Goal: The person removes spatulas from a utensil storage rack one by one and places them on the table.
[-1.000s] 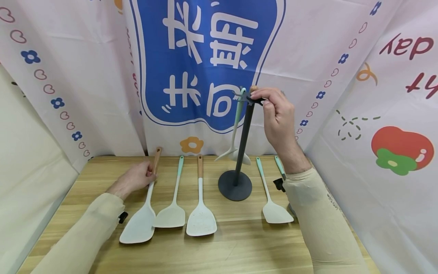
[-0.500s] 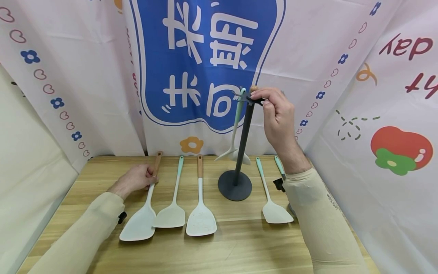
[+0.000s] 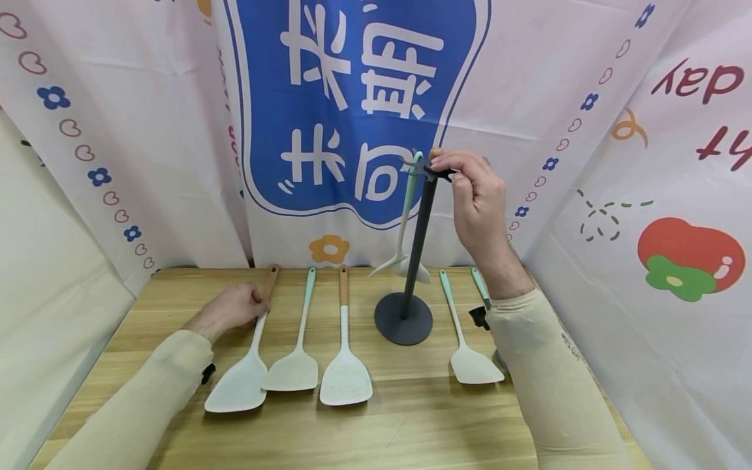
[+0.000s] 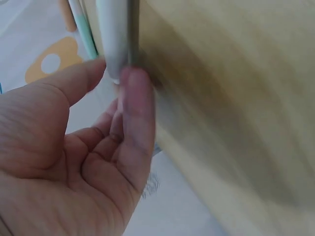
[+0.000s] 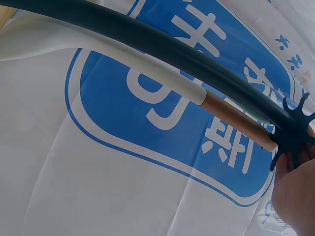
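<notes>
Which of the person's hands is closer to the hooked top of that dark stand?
The right. The right hand holds the hooked top itself; the left hand is well apart from it, lower and leftward, pinching the leftmost spatula.

table (image 3: 411, 431): three spatulas (image 3: 294, 371) left of stand (image 3: 392, 321) | two utensils (image 3: 476, 367) right | hanging utensils (image 3: 407, 196) on stand

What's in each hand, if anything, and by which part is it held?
The left hand pinches the leftmost spatula near where its brown handle meets the white shaft; the right hand grips the dark stand by its hooked top.
</notes>
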A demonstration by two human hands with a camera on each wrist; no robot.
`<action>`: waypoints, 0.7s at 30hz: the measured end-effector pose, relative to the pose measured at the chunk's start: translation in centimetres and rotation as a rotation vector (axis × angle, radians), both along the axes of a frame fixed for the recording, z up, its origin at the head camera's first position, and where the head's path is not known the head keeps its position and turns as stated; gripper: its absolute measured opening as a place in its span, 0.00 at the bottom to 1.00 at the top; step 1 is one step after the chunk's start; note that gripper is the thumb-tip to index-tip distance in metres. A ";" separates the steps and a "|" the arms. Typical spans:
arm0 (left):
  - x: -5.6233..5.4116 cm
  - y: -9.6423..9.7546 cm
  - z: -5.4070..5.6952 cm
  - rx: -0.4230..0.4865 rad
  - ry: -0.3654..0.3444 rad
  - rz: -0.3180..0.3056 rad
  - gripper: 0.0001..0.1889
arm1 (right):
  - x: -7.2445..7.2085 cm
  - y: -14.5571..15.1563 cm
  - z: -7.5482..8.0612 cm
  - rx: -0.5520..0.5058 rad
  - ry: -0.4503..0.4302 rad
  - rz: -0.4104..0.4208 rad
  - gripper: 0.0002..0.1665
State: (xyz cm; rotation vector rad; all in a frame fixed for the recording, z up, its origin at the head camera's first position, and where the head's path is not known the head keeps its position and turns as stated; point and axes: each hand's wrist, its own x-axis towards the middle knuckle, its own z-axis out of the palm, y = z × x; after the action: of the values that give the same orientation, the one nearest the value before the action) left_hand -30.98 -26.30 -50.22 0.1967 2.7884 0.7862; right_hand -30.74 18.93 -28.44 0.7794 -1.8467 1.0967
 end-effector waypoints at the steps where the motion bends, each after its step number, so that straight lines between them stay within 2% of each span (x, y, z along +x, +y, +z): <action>1: 0.0 0.0 0.2 -0.010 0.006 0.002 0.15 | 0.0 0.0 0.0 -0.002 0.000 0.001 0.26; 8: 0.2 0.5 2.3 -0.051 0.066 0.019 0.21 | 0.1 -0.1 0.0 -0.014 0.002 0.010 0.26; 15: 0.1 2.1 4.3 0.020 0.156 -0.001 0.23 | 0.1 -0.2 0.0 -0.004 0.001 0.004 0.26; 21: 0.2 4.5 6.1 0.036 0.191 -0.003 0.19 | 0.1 -0.2 0.1 -0.009 0.000 0.003 0.26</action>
State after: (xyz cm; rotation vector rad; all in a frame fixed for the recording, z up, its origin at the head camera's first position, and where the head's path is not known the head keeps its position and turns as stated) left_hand -30.76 -21.78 -44.12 0.2970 2.9522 0.8598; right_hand -30.65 18.74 -28.38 0.7776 -1.8396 1.1063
